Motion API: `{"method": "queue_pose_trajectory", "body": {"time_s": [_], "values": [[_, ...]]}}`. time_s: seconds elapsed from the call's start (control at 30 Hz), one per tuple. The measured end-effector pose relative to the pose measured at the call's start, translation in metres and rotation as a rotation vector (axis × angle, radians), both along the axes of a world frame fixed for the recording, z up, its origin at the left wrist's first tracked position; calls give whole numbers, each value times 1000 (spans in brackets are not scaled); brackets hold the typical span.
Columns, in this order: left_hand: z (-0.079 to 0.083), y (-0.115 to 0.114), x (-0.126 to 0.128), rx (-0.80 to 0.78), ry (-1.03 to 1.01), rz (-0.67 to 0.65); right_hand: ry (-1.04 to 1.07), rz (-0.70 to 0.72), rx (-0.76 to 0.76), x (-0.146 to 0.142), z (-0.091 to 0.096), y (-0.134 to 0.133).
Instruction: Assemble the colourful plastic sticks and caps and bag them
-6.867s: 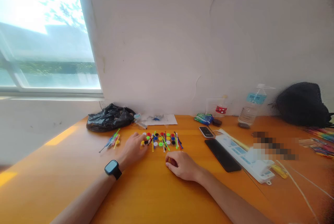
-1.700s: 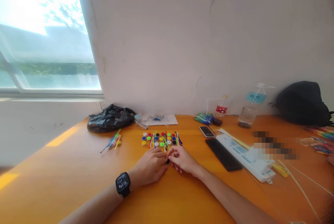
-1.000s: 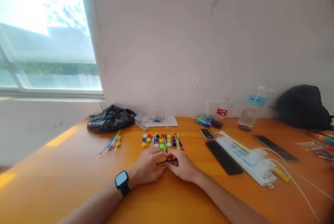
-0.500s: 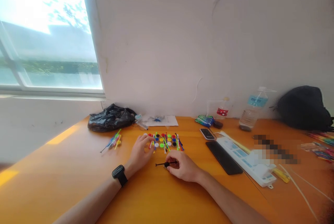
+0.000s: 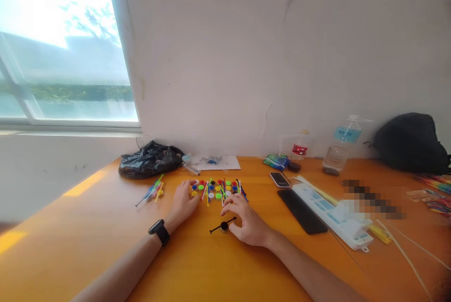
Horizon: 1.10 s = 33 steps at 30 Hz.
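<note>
A cluster of small coloured discs and thin coloured sticks (image 5: 218, 189) lies on the orange table (image 5: 88, 245). My left hand (image 5: 182, 202), with a black watch on the wrist, rests at the cluster's left edge, fingers stretched out onto the nearest discs. Just in front of the cluster, my right hand (image 5: 248, 224) has its fingers spread, the index finger pointing toward the sticks. A black stick pushed through a black disc (image 5: 224, 226) lies on the table beside my right thumb, seemingly not gripped.
Several joined coloured sticks (image 5: 153, 190) lie to the left, below a black plastic bag (image 5: 150, 163). A paper sheet (image 5: 216, 162) is by the wall. To the right are two phones (image 5: 302, 210), a white power strip (image 5: 331, 212), a water bottle (image 5: 340, 149) and a black bag (image 5: 410, 142).
My right hand has set the black stick with its disc on the table and spread its fingers. My left hand has left it and reached to the cluster's left edge.
</note>
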State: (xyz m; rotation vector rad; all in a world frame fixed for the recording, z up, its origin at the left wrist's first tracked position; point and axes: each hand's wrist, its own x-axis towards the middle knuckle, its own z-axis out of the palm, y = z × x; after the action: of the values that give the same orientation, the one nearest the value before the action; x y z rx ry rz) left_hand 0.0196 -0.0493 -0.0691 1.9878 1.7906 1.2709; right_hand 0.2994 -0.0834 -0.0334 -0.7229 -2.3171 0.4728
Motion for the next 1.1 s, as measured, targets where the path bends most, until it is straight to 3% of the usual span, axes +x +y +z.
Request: {"method": "queue_pose_trajectory", "body": {"time_s": [0.17,0.43,0.7,0.83,0.97,1.1], "values": [[-3,2,1,-34,-20,-32,-55,27,-17,-1,1,-2],[-12,8,-3,50,-7,-65,-85,52,-45,-4,5,-3],[-11,6,-4,49,16,-72,-144,21,26,-2,4,0],[-4,2,-3,51,22,-57,-159,4,21,-1,3,1],[14,-9,4,115,3,-18,-185,-24,22,0,-2,2],[32,-27,19,162,-27,-203,-210,-74,35,0,-7,5]]}}
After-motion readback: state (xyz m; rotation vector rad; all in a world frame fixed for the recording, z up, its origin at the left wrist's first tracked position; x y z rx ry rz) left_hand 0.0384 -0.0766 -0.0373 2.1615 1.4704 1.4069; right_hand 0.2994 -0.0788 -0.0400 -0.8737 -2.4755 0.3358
